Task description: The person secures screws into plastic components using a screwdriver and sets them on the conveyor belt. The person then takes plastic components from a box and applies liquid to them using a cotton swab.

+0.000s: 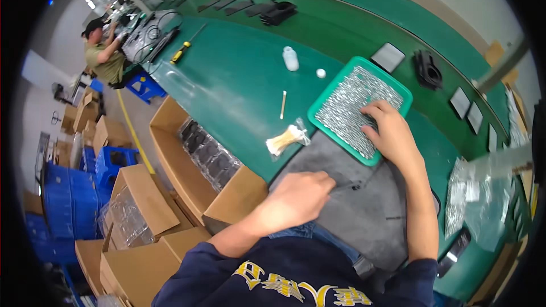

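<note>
My right hand (391, 133) is over a green tray (314, 115) filled with small shiny metal pieces (352, 99). Its thumb and forefinger are apart, with the fingertips at the pieces and nothing visible between them. Lower and to the left, my left hand (301, 198) is closed above a dark grey cloth (369, 216). Whatever its fingers hold, if anything, cannot be made out. A small black part (356, 185) shows against the cloth, just right of this hand. The tray's near end overlaps the cloth.
Left of the tray are a bag of cotton swabs (287, 138), a loose swab (283, 105), a white bottle (290, 58) and its cap (321, 73). An open carton (187, 179) holds black parts. A screwdriver (182, 52) lies farther off, near a seated co-worker (108, 57).
</note>
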Demonstrator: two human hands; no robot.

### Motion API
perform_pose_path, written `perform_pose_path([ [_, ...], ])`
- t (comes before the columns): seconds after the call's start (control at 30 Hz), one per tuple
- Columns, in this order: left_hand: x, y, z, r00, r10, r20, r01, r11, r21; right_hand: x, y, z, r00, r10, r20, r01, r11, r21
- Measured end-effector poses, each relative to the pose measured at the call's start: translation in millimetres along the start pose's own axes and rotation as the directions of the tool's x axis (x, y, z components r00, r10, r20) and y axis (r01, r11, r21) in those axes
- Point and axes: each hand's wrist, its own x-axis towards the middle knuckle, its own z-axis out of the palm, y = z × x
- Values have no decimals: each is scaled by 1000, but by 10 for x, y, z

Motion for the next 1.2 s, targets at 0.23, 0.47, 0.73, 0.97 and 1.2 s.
perform_pose_path([
  [0.23, 66, -89, 68, 997, 27, -74, -31, 998, -52, 143, -36, 25, 997, 70, 44, -71, 997, 28],
  [0.47, 23, -72, 114, 993, 20, -120, -24, 999, -38, 143, -61, 78, 1000, 0, -1, 0, 1000, -14],
  [0.73, -4, -40, 238, 983, 29, -183, -36, 999, -31, 160, -79, 30, 1000, 31, 3, -32, 997, 71],
  [0.97, -61, 22, 160, 970, 104, -221, -110, 994, -12, 142, -249, -263, 994, 87, -59, -62, 939, 339],
  [1.2, -90, -46, 101, 972, 102, -211, -89, 994, 67, -79, -623, -671, 941, 334, -47, -222, 717, 660],
])
